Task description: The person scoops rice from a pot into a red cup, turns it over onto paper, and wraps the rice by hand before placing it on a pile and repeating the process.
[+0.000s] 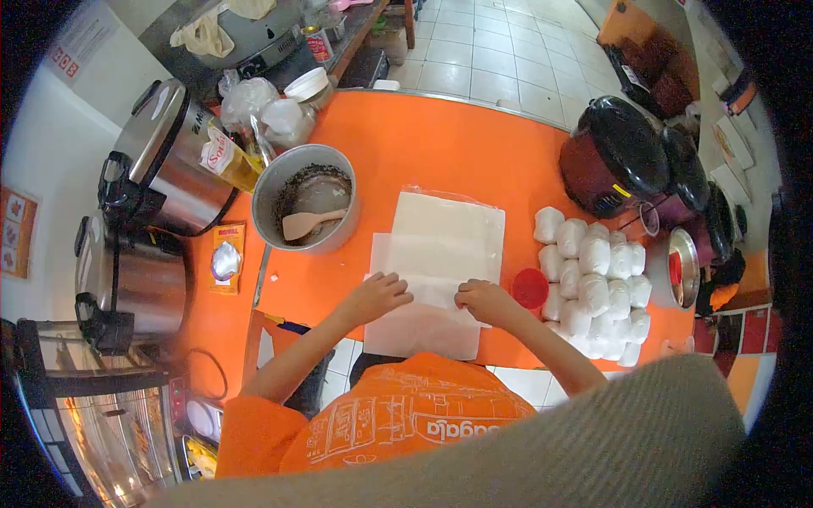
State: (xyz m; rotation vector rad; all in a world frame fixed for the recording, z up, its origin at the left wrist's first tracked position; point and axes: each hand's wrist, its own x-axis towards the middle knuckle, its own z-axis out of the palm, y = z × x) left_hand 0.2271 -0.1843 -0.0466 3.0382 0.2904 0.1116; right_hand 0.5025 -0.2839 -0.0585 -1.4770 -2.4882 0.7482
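Pale thin square sheets [449, 229] lie stacked and partly overlapping in the middle of the orange table. At the near sheet, my left hand [381, 296] has its fingers curled on the left end of a fold in the wrapper [428, 326]. My right hand [481, 301] holds the right end of that fold, its fingers bent over it. Whether anything lies inside the fold is hidden. A red cup [530, 288] stands just right of my right hand. Further right, many white wrapped rolls [594, 254] are piled up.
A metal pot [269, 203] holding a wooden spatula [312, 223] and dark residue stands left of the sheets. Large steel cookers [140, 288] and an orange packet [227, 262] are farther left. Dark lidded pots [614, 157] and a steel bowl [677, 267] stand at the right.
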